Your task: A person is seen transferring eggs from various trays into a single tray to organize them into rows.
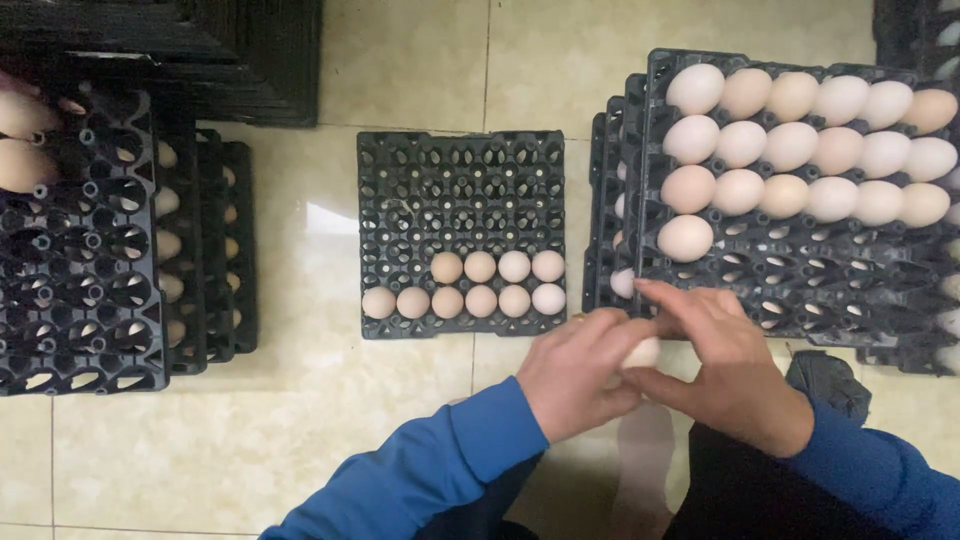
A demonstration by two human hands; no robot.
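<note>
We hold one pale egg (643, 352) between both hands, low in the view and just near of the gap between the middle tray (462, 170) and the right stack (800, 290). Our left hand (578, 372) curls around the egg from the left, fingers closed on its shell; our right hand (725, 365) cups it from the right, fingers bent over the top and reaching toward the near left corner of the right stack. Only a small part of the egg shows between the two palms.

The middle tray lies flat on the tiled floor (300, 400). Its two nearest rows hold ten brown eggs (480, 285), six in the near row and four in the next, set to the right. The far rows are bare cups. A strip of floor runs along its near edge, between it and our hands.

The right stack is several trays high, their edges stepped at the left. The top tray carries white and tan eggs (810, 140) in its far rows, with one more at the left of the fourth row; its near rows are open cups.

At the far left stands another stack (90, 250), with two eggs at its far left corner. Open floor lies between it and the middle tray, wider than the gap on the right.
</note>
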